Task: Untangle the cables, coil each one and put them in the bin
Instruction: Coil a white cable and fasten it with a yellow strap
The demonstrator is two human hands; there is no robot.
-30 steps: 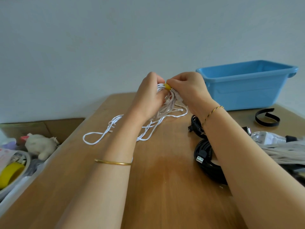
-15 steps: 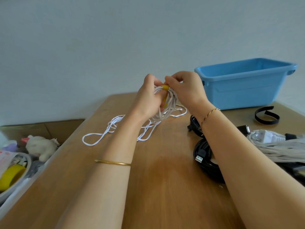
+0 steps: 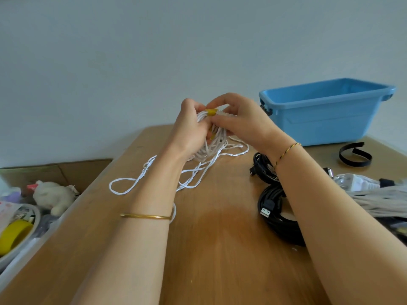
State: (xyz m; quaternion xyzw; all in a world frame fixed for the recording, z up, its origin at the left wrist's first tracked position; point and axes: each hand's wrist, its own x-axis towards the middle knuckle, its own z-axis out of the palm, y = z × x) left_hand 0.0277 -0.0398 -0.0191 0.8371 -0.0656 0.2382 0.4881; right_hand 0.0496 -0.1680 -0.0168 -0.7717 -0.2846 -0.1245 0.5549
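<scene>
A thin white cable (image 3: 207,164) with yellow bands hangs in a bundle from both hands above the wooden table (image 3: 220,249), its loose loops trailing left over the tabletop. My left hand (image 3: 191,126) grips the bundle from the left. My right hand (image 3: 237,119) pinches the top of the bundle by a yellow band (image 3: 211,112). A blue plastic bin (image 3: 326,113) stands at the back right. Black coiled cables (image 3: 277,208) with a USB plug lie to the right under my right forearm.
A grey-white cable bundle with a white plug (image 3: 361,183) lies at the right edge. A black strap (image 3: 354,155) curls in front of the bin. Left of the table, a box holds a soft toy (image 3: 55,197) and a yellow tape roll (image 3: 14,236).
Both hands stay together on the white bundle, shifting slightly; the fingers work at the yellow band on top. The trailing loops on the table barely move.
</scene>
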